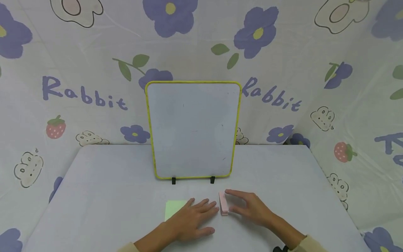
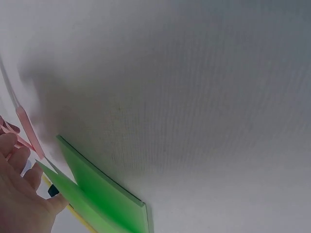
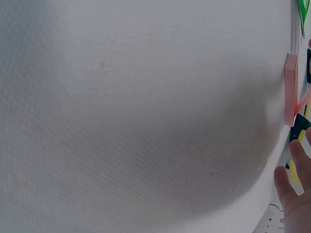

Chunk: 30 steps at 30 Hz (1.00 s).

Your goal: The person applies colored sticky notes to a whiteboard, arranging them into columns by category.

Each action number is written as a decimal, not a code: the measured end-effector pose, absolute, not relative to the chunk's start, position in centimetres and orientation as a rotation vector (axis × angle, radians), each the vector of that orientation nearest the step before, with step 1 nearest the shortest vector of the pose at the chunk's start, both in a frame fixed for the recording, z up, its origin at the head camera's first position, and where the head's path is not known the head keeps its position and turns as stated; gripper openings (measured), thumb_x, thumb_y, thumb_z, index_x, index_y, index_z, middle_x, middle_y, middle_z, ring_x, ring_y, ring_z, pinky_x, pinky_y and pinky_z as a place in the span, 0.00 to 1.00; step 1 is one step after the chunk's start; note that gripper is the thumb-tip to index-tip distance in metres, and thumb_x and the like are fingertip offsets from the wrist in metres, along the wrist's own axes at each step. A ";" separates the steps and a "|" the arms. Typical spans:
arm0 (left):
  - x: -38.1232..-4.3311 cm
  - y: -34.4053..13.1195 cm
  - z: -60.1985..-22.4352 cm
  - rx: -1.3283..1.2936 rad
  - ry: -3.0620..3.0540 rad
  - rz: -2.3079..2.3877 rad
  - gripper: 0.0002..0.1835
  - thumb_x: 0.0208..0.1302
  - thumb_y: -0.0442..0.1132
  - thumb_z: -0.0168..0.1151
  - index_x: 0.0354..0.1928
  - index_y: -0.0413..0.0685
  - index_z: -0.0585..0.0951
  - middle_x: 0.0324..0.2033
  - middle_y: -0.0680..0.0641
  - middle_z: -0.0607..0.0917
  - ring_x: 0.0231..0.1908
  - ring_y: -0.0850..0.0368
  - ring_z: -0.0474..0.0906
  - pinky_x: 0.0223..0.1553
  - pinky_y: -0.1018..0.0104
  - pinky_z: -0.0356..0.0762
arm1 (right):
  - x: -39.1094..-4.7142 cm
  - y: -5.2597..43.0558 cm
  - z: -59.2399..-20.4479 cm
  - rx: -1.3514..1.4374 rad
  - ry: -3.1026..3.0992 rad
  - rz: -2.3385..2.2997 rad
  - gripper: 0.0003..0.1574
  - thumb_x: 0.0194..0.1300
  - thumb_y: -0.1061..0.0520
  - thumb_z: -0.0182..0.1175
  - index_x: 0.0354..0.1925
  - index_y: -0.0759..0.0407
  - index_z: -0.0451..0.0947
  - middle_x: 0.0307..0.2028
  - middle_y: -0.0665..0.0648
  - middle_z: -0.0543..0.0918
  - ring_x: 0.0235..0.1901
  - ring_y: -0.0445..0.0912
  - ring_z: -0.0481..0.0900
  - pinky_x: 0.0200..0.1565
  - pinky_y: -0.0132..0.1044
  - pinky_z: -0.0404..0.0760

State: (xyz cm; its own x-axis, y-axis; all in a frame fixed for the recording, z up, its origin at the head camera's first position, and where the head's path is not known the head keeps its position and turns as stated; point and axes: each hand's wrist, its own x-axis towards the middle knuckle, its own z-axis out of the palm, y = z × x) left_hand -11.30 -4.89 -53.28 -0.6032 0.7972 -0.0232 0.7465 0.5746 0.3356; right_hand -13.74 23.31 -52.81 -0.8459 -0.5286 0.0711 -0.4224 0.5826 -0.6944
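Note:
A narrow pink sticky-note pad (image 1: 223,204) lies on the table between my two hands. Beside its right edge is my right hand (image 1: 256,210), index finger and thumb spread apart. In the right wrist view the pink pad (image 3: 290,90) shows a sheet raised from it, with the right fingers (image 3: 286,189) below. My left hand (image 1: 190,222) is stretched out with spread fingers, partly hiding a square light-green sticky-note pad (image 1: 172,208). Its top sheet (image 2: 68,191) stands lifted from the green pad (image 2: 104,182) in the left wrist view, close to the left fingers; whether they touch it I cannot tell.
A whiteboard (image 1: 193,129) with a yellow frame stands upright behind the hands on black feet (image 1: 212,180). The white table (image 1: 104,196) reaches back to a patterned cloth wall (image 1: 189,49). A black object (image 1: 279,249) shows by the right sleeve.

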 end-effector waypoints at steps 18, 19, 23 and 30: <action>-11.0 -4.4 -53.8 1.360 2.669 0.363 0.35 0.75 0.66 0.36 0.77 0.60 0.61 0.74 0.50 0.63 0.73 0.51 0.59 0.65 0.38 0.62 | -13.4 22.7 -53.5 -0.854 2.719 -1.055 0.30 0.61 0.58 0.70 0.61 0.58 0.78 0.60 0.56 0.81 0.61 0.53 0.77 0.60 0.53 0.73; -11.0 -4.4 -53.9 1.356 2.669 0.358 0.35 0.75 0.66 0.36 0.77 0.61 0.61 0.74 0.49 0.62 0.73 0.51 0.58 0.65 0.39 0.62 | -13.5 22.7 -53.5 -0.872 2.727 -1.057 0.30 0.60 0.58 0.71 0.61 0.59 0.78 0.59 0.56 0.81 0.61 0.54 0.77 0.59 0.54 0.73; -11.0 -4.3 -53.9 1.341 2.675 0.340 0.33 0.76 0.64 0.36 0.77 0.63 0.60 0.75 0.48 0.62 0.74 0.50 0.58 0.66 0.40 0.61 | -13.6 22.5 -53.6 -0.945 2.761 -1.076 0.27 0.58 0.61 0.72 0.57 0.59 0.81 0.56 0.56 0.83 0.57 0.53 0.80 0.58 0.53 0.75; -11.1 -4.0 -53.8 1.322 2.693 0.338 0.32 0.76 0.64 0.36 0.77 0.64 0.60 0.74 0.47 0.62 0.73 0.50 0.58 0.66 0.40 0.62 | -13.8 22.2 -53.7 -0.950 2.763 -1.114 0.19 0.59 0.61 0.71 0.51 0.57 0.85 0.45 0.49 0.85 0.47 0.44 0.83 0.50 0.45 0.80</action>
State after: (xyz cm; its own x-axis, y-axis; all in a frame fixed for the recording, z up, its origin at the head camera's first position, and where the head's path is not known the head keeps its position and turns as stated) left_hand -11.10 -3.95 -53.80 -0.6105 0.7919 -0.0118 0.7645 0.5931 0.2527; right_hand -13.82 22.20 -53.72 -0.8151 -0.5423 0.2036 -0.5319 0.5615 -0.6339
